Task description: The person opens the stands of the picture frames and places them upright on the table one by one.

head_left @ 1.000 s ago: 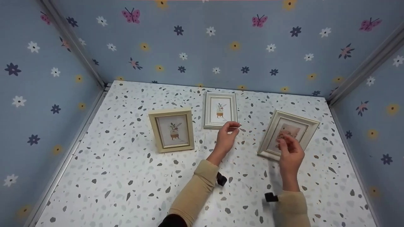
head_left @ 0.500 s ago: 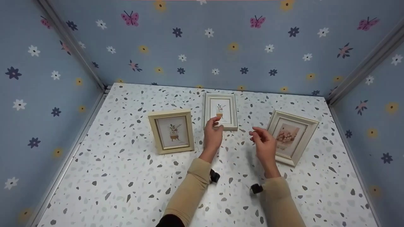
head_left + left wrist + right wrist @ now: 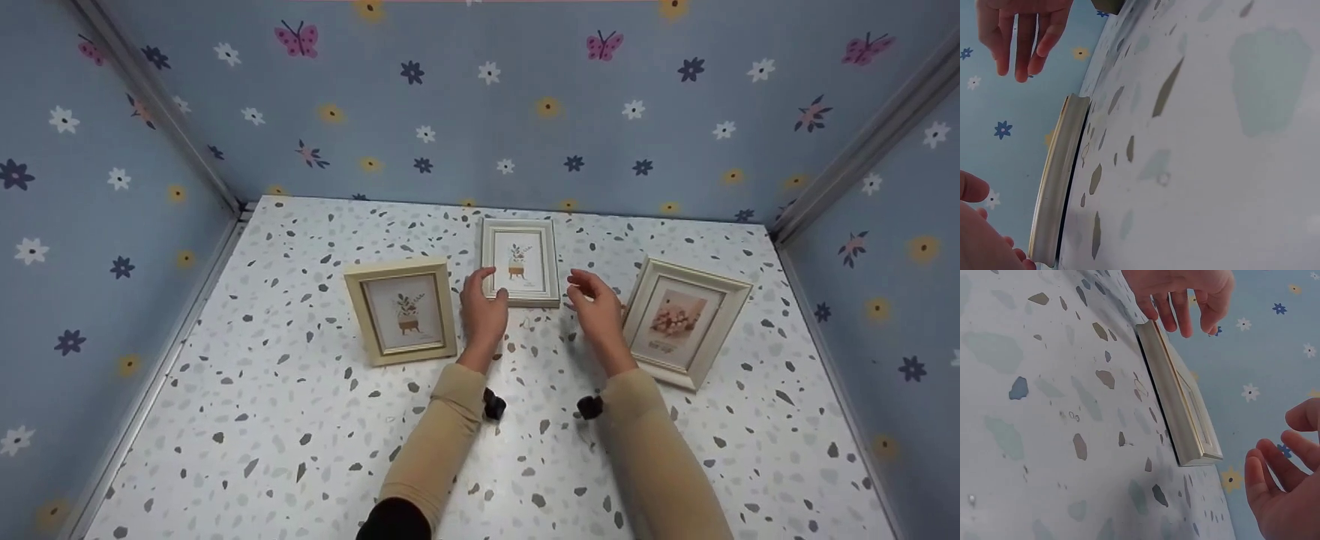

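A picture frame (image 3: 520, 301) with a plant print lies flat at the back middle of the table. My left hand (image 3: 484, 311) is at its left side, fingers loosely bent, and in the head view its fingertips overlap the left edge; contact cannot be told. On the other side, my right hand (image 3: 598, 307) hovers apart from the right edge with relaxed fingers and holds nothing. From the left wrist, the lying frame (image 3: 1060, 185) shows edge-on between my left hand (image 3: 982, 239) and right hand (image 3: 1026, 28). The right wrist view has the same frame (image 3: 1176, 405) nearest my right hand (image 3: 1289, 489).
A cream picture frame (image 3: 358, 300) with a plant print stands upright at the left. To the right, a tilted silvery frame (image 3: 731, 300) with a pink flower picture stands close to my right wrist. Blue patterned walls (image 3: 480, 97) enclose the speckled table (image 3: 262, 450) at back and sides.
My left hand has moved left, from the lying frame's lower right corner to its left side. My right hand has come left, away from in front of the right-hand frame, toward the lying one.
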The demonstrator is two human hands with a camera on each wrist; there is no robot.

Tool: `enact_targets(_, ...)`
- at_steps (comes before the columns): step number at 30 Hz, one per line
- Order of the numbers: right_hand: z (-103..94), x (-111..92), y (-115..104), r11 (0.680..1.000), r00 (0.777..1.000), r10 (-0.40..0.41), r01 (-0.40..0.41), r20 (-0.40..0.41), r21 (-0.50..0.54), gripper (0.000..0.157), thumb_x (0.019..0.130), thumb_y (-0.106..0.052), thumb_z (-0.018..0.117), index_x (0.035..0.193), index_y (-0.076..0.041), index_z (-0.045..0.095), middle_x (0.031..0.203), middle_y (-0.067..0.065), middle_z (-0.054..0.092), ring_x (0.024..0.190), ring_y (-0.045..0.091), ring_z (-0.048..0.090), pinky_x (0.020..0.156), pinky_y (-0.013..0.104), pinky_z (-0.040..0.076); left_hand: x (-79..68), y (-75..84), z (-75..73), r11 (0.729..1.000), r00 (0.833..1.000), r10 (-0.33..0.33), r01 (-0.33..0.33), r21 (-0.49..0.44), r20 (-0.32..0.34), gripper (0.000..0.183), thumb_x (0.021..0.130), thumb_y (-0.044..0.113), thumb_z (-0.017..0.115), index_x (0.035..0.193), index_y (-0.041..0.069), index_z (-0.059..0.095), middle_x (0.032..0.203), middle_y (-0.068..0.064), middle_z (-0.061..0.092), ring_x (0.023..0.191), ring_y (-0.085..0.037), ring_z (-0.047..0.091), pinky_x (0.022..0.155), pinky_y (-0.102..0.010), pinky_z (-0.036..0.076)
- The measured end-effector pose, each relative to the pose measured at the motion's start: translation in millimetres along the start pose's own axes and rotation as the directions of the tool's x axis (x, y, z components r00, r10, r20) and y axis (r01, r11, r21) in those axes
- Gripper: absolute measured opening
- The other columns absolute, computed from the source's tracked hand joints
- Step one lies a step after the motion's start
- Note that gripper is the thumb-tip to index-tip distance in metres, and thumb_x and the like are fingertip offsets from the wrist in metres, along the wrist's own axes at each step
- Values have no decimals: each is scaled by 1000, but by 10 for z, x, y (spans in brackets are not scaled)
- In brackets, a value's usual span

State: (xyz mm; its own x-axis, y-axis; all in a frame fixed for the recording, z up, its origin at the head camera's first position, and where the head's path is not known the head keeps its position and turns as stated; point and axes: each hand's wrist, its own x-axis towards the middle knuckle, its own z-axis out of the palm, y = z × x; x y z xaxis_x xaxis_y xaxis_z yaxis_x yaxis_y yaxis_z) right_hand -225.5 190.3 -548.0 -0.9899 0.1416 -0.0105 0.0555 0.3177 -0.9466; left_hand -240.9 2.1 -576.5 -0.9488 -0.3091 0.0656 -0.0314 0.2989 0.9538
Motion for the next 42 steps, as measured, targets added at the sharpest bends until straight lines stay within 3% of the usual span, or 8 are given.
enact_targets(6,111,156,121,984,987,150,-155,56,86,47,101,-17,57,147,-10,48,142,10,52,129,23,49,104,36,44,44,-24,-21,998,997,-66,67,-7,28,44,91,8,63,135,12,58,144,-9,50,137,-26,40,111,-41,33)
enact_targets(11,195,220,203,940,969,231,-246,89,238,55,101,-15,57,153,-10,39,149,13,46,136,22,44,110,33,37,75,-49,-29,983,985,-155,161,-84,71,52,94,10,58,145,10,48,152,-13,43,143,-25,34,115,-36,28)
enact_targets(15,239,226,221,898,960,255,-278,112,341,58,101,-14,56,155,-12,35,152,12,42,137,19,43,111,30,36,72,-57,-52,971,977,-183,198,-132,113,55,97,13,53,150,10,41,154,-10,40,144,-22,33,115,-35,28)
enact_targets(24,233,202,221,843,946,298,-322,124,431,52,102,-16,55,152,-12,40,147,8,48,129,17,52,104,29,43,59,-136,-87,969,979,-170,187,-162,115,44,105,7,40,149,7,44,154,-9,42,147,-20,26,117,-31,25)
enact_targets(34,133,116,188,766,945,299,-321,132,557,50,103,-12,54,150,-7,40,144,11,50,127,22,53,105,31,43,34,-172,-49,945,985,-154,169,-279,74,45,100,-6,44,144,3,49,148,-11,50,140,-22,39,112,-29,33)
enact_targets(36,105,98,156,779,952,285,-297,110,553,49,103,-11,54,150,-5,40,144,12,49,129,22,52,105,30,43,22,-162,-44,936,986,-152,166,-311,69,47,98,-8,46,144,2,49,146,-11,52,140,-22,41,112,-29,33)
enact_targets(42,37,57,30,899,977,214,-203,16,387,50,101,-15,58,147,-1,44,139,16,52,123,25,55,101,30,46,-1,-131,-43,870,988,-133,155,-469,80,53,94,-15,48,145,0,44,144,-11,54,138,-23,44,111,-27,35)
